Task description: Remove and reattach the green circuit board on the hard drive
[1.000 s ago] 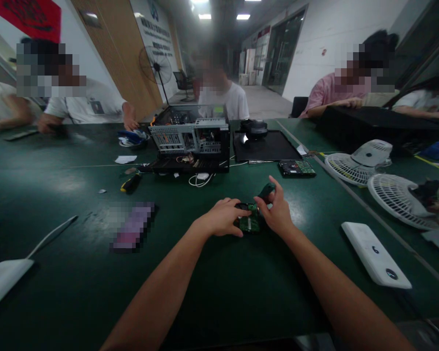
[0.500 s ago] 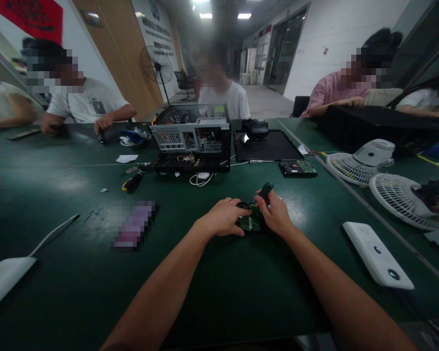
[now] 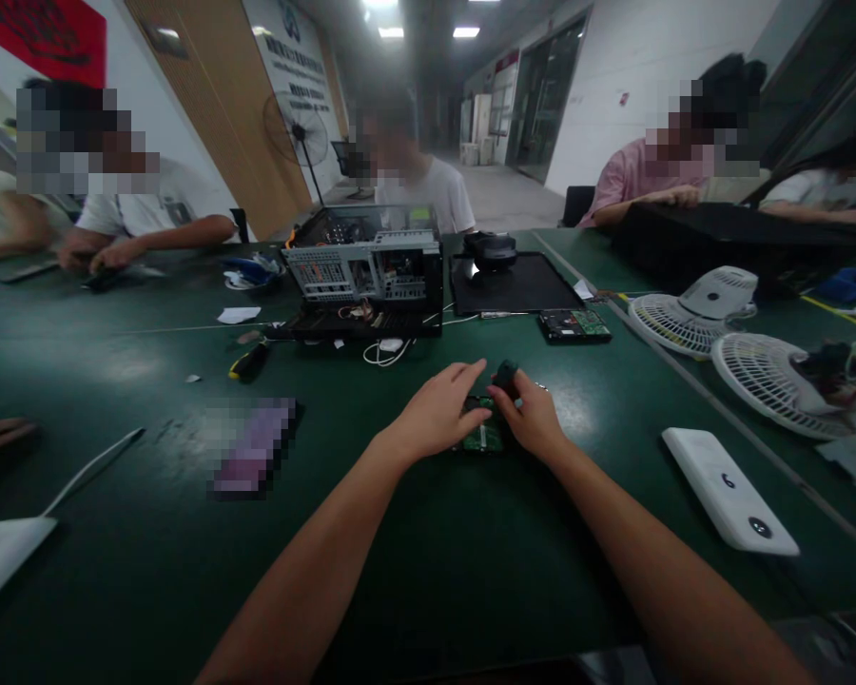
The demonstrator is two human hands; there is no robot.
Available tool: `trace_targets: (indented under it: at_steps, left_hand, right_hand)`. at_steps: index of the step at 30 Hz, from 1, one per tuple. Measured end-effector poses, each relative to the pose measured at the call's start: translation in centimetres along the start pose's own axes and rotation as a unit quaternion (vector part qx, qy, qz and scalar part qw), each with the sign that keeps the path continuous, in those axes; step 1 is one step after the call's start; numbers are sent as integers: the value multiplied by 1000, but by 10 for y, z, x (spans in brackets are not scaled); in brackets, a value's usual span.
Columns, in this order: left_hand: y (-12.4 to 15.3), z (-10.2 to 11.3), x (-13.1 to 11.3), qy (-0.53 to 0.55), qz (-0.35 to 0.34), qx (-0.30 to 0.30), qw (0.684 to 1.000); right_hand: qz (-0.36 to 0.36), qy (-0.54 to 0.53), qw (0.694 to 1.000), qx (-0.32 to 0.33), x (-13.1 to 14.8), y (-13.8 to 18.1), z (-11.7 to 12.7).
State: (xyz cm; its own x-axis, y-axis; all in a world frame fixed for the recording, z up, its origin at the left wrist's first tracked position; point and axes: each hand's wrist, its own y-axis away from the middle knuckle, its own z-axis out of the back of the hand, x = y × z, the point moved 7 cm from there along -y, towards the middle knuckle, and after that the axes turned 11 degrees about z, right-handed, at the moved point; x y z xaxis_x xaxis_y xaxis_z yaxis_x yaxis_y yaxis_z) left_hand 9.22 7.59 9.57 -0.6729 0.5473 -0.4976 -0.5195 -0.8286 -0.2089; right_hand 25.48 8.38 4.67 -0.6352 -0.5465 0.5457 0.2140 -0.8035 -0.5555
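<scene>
A small hard drive with a green circuit board (image 3: pixel 482 438) lies on the green table in front of me. Over its left side is my left hand (image 3: pixel 438 411), thumb and fingers spread apart, holding nothing; the thumb reaches across the board. My right hand (image 3: pixel 535 411) is closed round the thick dark handle of a screwdriver (image 3: pixel 506 373) at the drive's upper right. The tool's tip is hidden, so I cannot tell whether it touches the board. Part of the drive is covered by my hands.
Beyond the drive stands an opened computer case (image 3: pixel 363 271). Another hard drive (image 3: pixel 574 326) lies near a black tray (image 3: pixel 542 295). A yellow-black screwdriver (image 3: pixel 248 362) and a phone (image 3: pixel 257 445) are left; a white power bank (image 3: pixel 728 490) and fan parts (image 3: pixel 770 381) are right. Several people sit around.
My left fingers have lifted off the board and spread upward. The screwdriver handle tilts differently in my right hand. A person's hand has appeared at the left edge.
</scene>
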Motion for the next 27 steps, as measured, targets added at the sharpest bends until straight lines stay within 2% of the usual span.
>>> trace_targets:
  at_steps: [3,6,12,20,27]
  left_hand:
    - [0,16,-17,30,-44,-79,995]
    - [3,20,-27,12,-77,-104,992]
    - [3,23,-28,2,-86,-106,991]
    - [2,26,-21,15,-70,-95,993]
    - [2,30,-20,20,-57,-105,993]
  right_hand:
    - [9,5,1000,4,0,0,-1]
    - [17,-4,1000,7,2,0,-1]
    - [33,-7,999,16,5,-1,1]
    - [60,-8,998,32,-5,-2,0]
    - [65,-17,997,37,-2,-4,0]
